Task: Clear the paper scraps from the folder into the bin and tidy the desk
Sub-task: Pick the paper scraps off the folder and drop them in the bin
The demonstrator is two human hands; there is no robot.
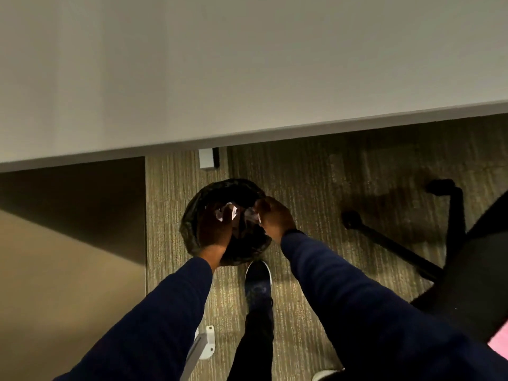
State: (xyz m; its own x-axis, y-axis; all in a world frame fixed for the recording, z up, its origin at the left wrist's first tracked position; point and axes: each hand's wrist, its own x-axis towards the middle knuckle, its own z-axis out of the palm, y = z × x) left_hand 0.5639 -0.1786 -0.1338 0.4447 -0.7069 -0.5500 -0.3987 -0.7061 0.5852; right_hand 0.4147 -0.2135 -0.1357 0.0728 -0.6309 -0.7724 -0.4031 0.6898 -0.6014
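While both hands hover over the black-lined bin [192, 229] on the carpet beside the table [247, 64], the left hand [213, 229] and right hand [276, 218] each pinch crumpled paper scraps [228, 211] (feather-light, soft, likely best held by bunched folds).
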